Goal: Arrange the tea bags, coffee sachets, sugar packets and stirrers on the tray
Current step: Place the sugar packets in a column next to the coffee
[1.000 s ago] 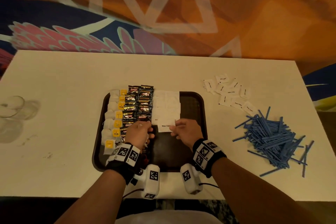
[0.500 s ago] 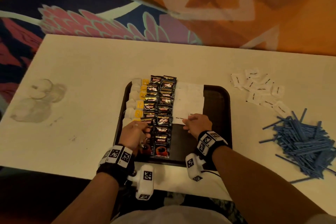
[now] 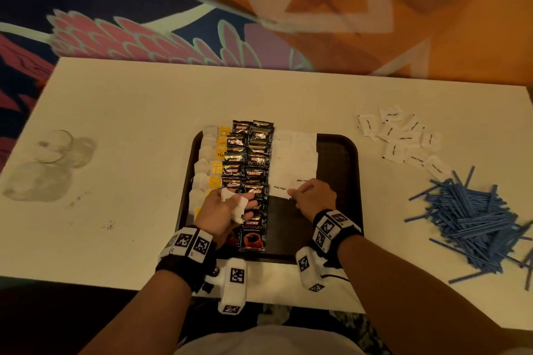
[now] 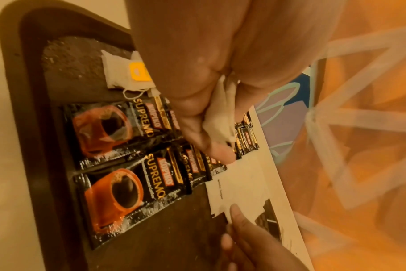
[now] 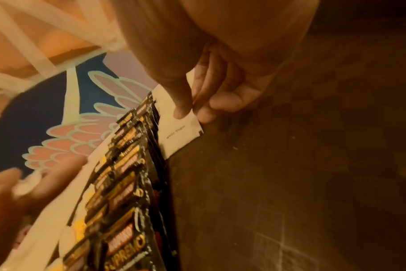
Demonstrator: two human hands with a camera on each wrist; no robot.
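A dark brown tray (image 3: pixel 337 210) holds a column of tea bags (image 3: pixel 207 164), two columns of black coffee sachets (image 3: pixel 253 164) and rows of white sugar packets (image 3: pixel 294 158). My left hand (image 3: pixel 242 204) hovers over the near coffee sachets and grips a few white sugar packets (image 4: pixel 220 117) in its curled fingers. At the near end of the sugar rows, my right hand (image 3: pixel 297 192) pinches the edge of one sugar packet (image 5: pixel 181 128), thumb on top. This packet lies flat on the tray.
Loose sugar packets (image 3: pixel 401 138) lie on the white table right of the tray. A heap of blue stirrers (image 3: pixel 473 210) sits nearer the right edge. The tray's right third is bare. Faint ring stains (image 3: pixel 52 158) mark the table at left.
The head view has shifted. My left hand has rolled and drawn slightly back, so the white packets in it show. The right hand stays at the near end of the sugar rows.
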